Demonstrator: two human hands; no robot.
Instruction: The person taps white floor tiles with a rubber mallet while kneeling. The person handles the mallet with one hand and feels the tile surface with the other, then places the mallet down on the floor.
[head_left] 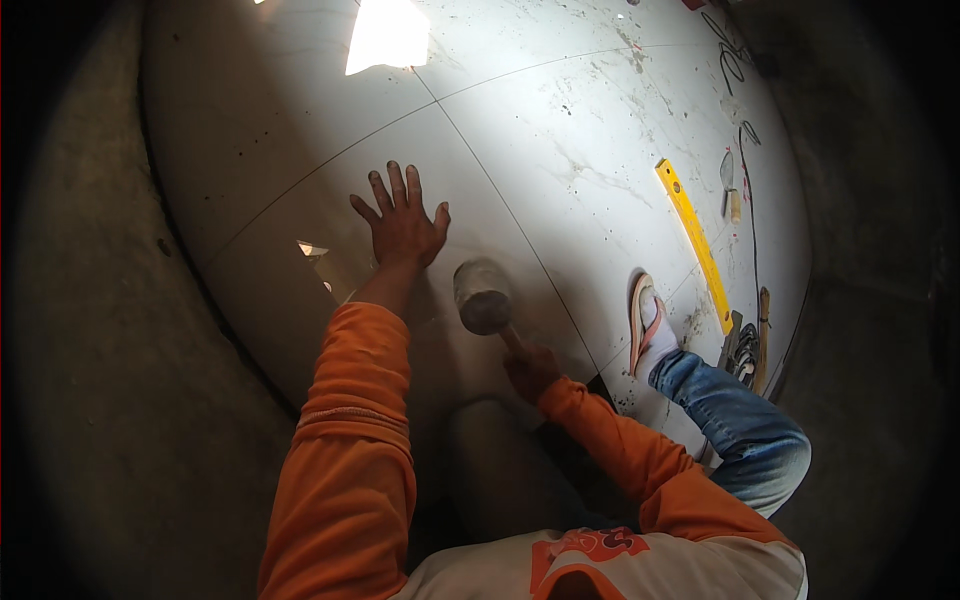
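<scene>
My left hand [402,222] lies flat with its fingers spread on a large white floor tile [350,215]. In my right hand [531,372] is the handle of a mallet, fingers wrapped round it. The mallet's thick, dark head [482,297] is over the same tile, to the right of my left wrist; whether it touches the surface I cannot tell. Thin joint lines part this tile from the ones beyond and to its right.
A yellow spirit level [695,245] lies to the right, past my sandalled foot [648,325]. Beyond it are a trowel [727,172], a dark cable [752,215] and several hand tools [742,352]. Bare grey ground [90,300] borders the tiles at left. Bits of debris dot the far tiles.
</scene>
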